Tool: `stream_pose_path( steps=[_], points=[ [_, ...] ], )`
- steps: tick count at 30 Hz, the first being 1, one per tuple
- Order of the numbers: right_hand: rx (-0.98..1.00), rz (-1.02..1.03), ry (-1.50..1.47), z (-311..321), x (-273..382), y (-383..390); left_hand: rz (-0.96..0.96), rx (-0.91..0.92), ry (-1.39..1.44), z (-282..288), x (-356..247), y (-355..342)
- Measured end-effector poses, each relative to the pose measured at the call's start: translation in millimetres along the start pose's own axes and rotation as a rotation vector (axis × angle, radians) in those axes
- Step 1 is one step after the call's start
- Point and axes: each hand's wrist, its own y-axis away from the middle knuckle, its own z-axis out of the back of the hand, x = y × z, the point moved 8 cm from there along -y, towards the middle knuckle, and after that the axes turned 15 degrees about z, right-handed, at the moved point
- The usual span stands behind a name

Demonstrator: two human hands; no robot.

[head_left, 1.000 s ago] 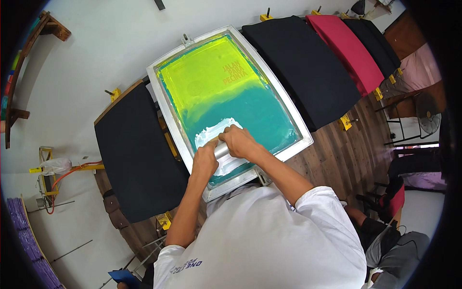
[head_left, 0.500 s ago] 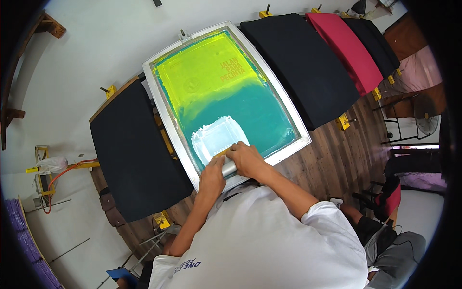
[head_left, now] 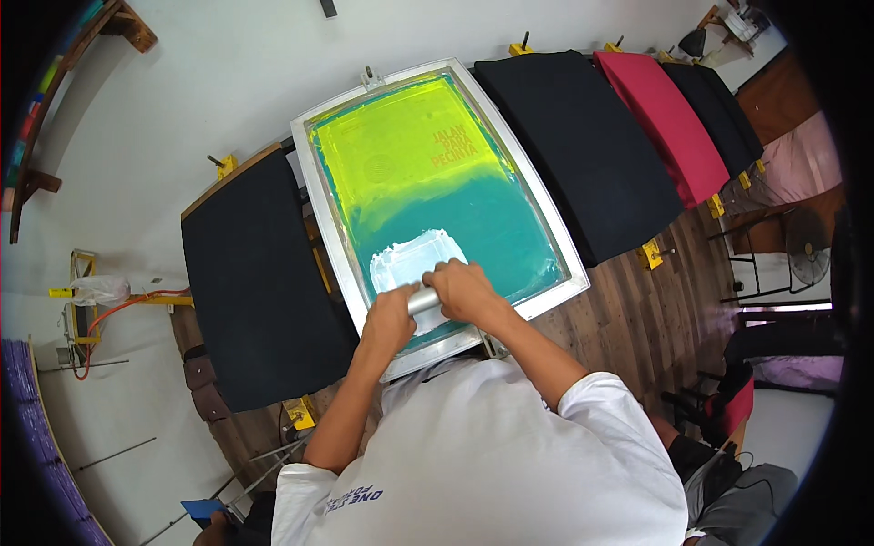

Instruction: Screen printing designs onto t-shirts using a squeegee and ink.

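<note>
A screen-printing frame (head_left: 535, 182) with a pale metal rim lies before me. Its mesh is yellow-green at the far end and teal (head_left: 455, 209) nearer me, with faint orange lettering at the far right. Both hands are closed around the silver handle of a squeegee (head_left: 423, 300) at the near left of the mesh. My left hand (head_left: 389, 320) grips its left end; my right hand (head_left: 464, 289) grips the right end. White ink (head_left: 414, 257) spreads in a patch just beyond the squeegee, and some shows on the near side too. The blade is hidden.
Black padded boards stand left (head_left: 259, 282) and right (head_left: 574, 146) of the frame, with a red board (head_left: 669, 136) farther right. Yellow clamps (head_left: 650, 255) jut from the board ends. A fan (head_left: 807, 241) stands at far right. A person in dark shorts sits lower right.
Both hands have pushed the squeegee a little away from me over the mesh. Its handle has tilted, hiding the orange-yellow blade edge seen before. The whole view has shifted slightly.
</note>
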Motion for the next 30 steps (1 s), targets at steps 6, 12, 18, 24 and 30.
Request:
stream_pose_path(
  steps=[6,12,18,24,30],
  points=[
    [-0.183,0.074,0.093,-36,15,39,-0.137,-0.211,-0.18,-41,18,39],
    [0.16,-0.023,-0.031,-15,21,37,-0.031,0.076,-0.045,-16,-2,41],
    [-0.04,0.027,0.089,3,-14,-28,-0.035,-0.165,0.11,8,5,-12],
    [-0.07,0.0,0.007,-11,-9,-4,-0.103,-0.216,0.05,-11,8,1],
    [-0.071,-0.037,-0.023,-16,2,19,-0.087,-0.154,0.068,-21,6,19]
  ],
)
